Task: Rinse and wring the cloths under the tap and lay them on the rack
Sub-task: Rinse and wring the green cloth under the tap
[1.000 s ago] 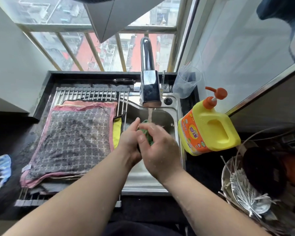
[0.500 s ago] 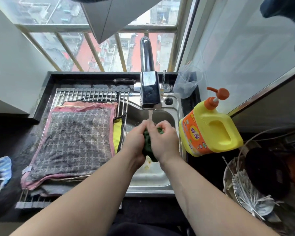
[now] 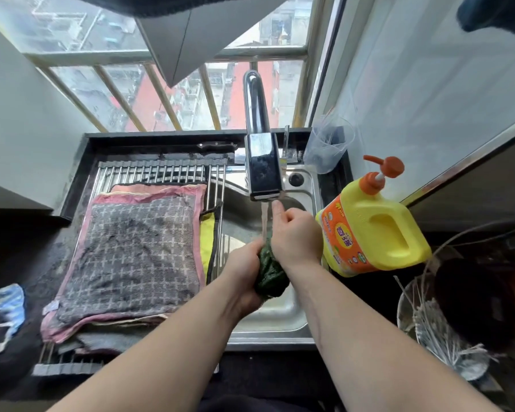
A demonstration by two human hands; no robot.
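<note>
A dark green cloth (image 3: pixel 269 272) is bunched between both hands over the steel sink (image 3: pixel 280 319). My left hand (image 3: pixel 244 272) grips its lower part from the left. My right hand (image 3: pixel 296 236) grips its upper part, with one finger pointing up toward the spout. Water runs from the chrome tap (image 3: pixel 262 162) onto the cloth. On the metal rack (image 3: pixel 155 171) to the left lie a grey checked cloth (image 3: pixel 131 251) on a pink cloth (image 3: pixel 149 194), with a yellow cloth (image 3: pixel 206 239) at their right edge.
A yellow detergent jug (image 3: pixel 375 230) with an orange pump stands right of the sink. A clear plastic cup (image 3: pixel 327 147) sits behind it. A bowl with sticks (image 3: pixel 437 325) is at the lower right. A blue and white rag (image 3: pixel 3 307) lies far left.
The hands have twisted the green cloth into a longer roll; my left hand has dropped lower and my right hand has risen toward the spout.
</note>
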